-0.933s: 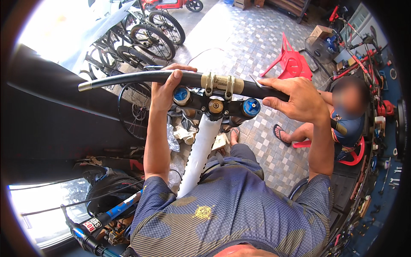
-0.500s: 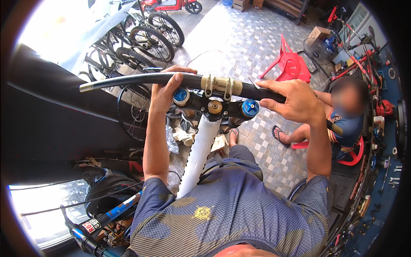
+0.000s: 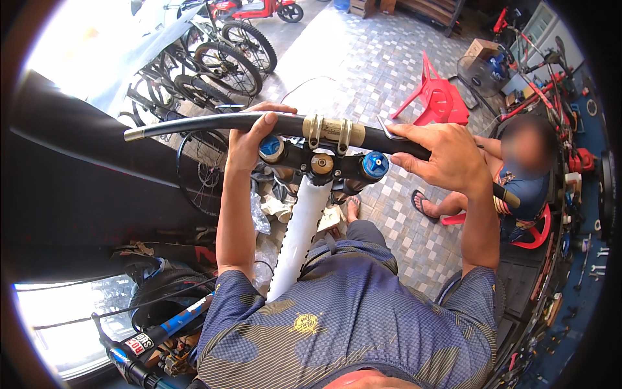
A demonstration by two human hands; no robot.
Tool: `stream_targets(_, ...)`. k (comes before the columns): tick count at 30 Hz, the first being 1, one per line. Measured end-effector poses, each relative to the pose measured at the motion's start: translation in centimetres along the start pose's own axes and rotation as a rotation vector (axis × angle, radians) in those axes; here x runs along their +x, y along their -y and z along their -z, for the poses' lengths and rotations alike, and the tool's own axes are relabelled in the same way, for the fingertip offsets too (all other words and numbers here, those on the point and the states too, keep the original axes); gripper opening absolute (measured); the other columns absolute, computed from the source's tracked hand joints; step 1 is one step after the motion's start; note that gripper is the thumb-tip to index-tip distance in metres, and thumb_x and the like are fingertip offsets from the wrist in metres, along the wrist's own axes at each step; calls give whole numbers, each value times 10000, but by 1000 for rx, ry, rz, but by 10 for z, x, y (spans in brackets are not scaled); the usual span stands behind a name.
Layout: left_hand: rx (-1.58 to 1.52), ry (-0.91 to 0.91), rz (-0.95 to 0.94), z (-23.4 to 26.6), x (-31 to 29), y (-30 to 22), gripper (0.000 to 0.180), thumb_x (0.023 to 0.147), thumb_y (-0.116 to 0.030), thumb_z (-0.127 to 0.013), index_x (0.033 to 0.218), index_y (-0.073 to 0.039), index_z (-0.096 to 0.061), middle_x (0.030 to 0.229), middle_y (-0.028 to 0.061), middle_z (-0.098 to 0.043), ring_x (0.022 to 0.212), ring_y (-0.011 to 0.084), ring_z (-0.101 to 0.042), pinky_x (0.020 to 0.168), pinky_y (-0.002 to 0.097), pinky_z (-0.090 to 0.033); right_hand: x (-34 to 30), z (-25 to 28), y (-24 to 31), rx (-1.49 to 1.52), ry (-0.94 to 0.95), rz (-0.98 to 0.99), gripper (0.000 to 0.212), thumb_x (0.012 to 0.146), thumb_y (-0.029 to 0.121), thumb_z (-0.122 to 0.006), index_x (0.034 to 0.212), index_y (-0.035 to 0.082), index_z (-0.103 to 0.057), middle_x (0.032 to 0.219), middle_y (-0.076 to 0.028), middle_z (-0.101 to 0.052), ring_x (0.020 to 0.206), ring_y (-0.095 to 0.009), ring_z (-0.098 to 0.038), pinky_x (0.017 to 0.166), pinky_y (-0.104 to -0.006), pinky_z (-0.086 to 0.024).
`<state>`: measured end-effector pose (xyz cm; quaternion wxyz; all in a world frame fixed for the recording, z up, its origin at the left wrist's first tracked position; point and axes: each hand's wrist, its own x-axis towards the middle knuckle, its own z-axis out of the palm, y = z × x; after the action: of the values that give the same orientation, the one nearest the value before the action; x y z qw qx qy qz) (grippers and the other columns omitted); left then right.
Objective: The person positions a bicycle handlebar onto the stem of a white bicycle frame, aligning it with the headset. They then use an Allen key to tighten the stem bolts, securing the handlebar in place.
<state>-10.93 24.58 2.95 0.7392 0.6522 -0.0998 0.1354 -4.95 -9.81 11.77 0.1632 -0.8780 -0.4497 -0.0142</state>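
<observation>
A black bicycle handlebar (image 3: 194,122) with a gold-toned middle lies across the stem, under two silver clamp bands (image 3: 345,136). Left of the clamps, my left hand (image 3: 248,146) is closed round the bar, thumb on top. My right hand (image 3: 453,155) grips the bar's right part, its fingers mostly hidden behind. A thin, bent metal tool, seemingly a hex key (image 3: 387,129), sticks out by my right index finger. Blue fork caps (image 3: 374,165) sit on both sides of a brass-coloured centre cap (image 3: 322,163). The white frame tube (image 3: 299,240) runs back toward my body.
A person (image 3: 525,168) sits on a red seat at the right, close to the bar's right end. Beyond is a red plastic chair (image 3: 433,94). Several bicycles (image 3: 227,65) stand at the far left, and a blue-and-black bicycle part (image 3: 162,327) is at the near left.
The stem and fork caps have shifted slightly left in view. The bar's left tip sits slightly farther right. Both hands keep their grip, and more of the thin metal tool shows.
</observation>
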Motion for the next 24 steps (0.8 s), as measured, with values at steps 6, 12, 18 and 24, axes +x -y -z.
stream_targets(6, -24, -10, -6, 0, 0, -1, 391, 956, -306, -661, 1085, 61, -698, 958, 120, -737, 833, 141, -696, 761, 254, -552, 2, -3, -3, -7, -28, 27, 496, 886, 504, -665, 1224, 143, -693, 941, -127, -744, 788, -313, -709, 714, -420, -535)
stream_targets(12, -1, 1, -28, 2, 1, 0, 408, 955, -311, -652, 1080, 74, -694, 998, 137, -729, 873, 161, -697, 798, 277, -550, 3, -4, -2, -6, -32, 21, 492, 880, 497, -673, 1220, 141, -698, 936, -129, -744, 781, -314, -708, 711, -419, -533)
stream_targets(18, -41, 1, 0, 5, 0, 0, 397, 950, -300, -651, 1079, 73, -697, 1008, 142, -728, 883, 169, -698, 815, 282, -547, 4, -1, 3, 0, -17, 2, 492, 875, 487, -680, 1218, 135, -700, 936, -128, -745, 789, -311, -709, 720, -418, -534)
stream_targets(24, -48, -6, 3, 4, 0, 1, 400, 946, -305, -658, 1080, 69, -699, 1008, 139, -729, 879, 163, -699, 802, 273, -549, 4, -2, 2, -4, -31, 17, 491, 876, 485, -680, 1222, 137, -700, 948, -126, -746, 793, -309, -711, 726, -416, -537)
